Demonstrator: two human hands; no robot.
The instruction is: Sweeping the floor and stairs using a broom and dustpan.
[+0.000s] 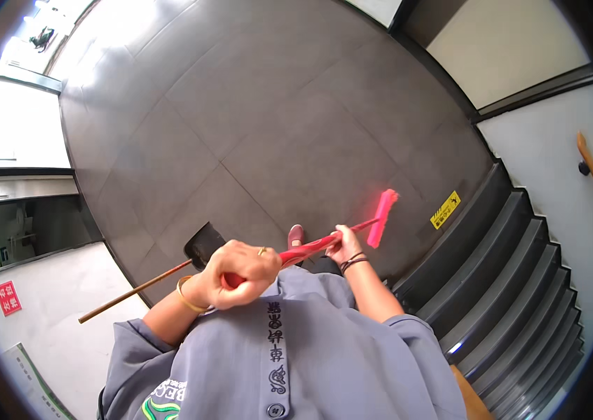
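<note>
A push-broom-like tool with a red handle [308, 252] and a bright pink bristle head [382, 219] slants across my body. My left hand [244, 273] is closed around the upper end of the handle. Lower down the shaft, my right hand [345, 245] grips it not far from the head. The pink head is over the grey tiles to my right; whether it touches them I cannot tell. Left of my left hand, a black dustpan [203, 242] with a long brown handle [136, 290] is near the floor, partly hidden behind that hand.
Large grey floor tiles [275, 131] stretch ahead. Dark steps [477, 294] run along my right, with a yellow warning sticker [445, 210] on the floor beside them. A wooden handrail [591, 165] is fixed to the right wall. At left, a white panel bears a red sign [8, 298].
</note>
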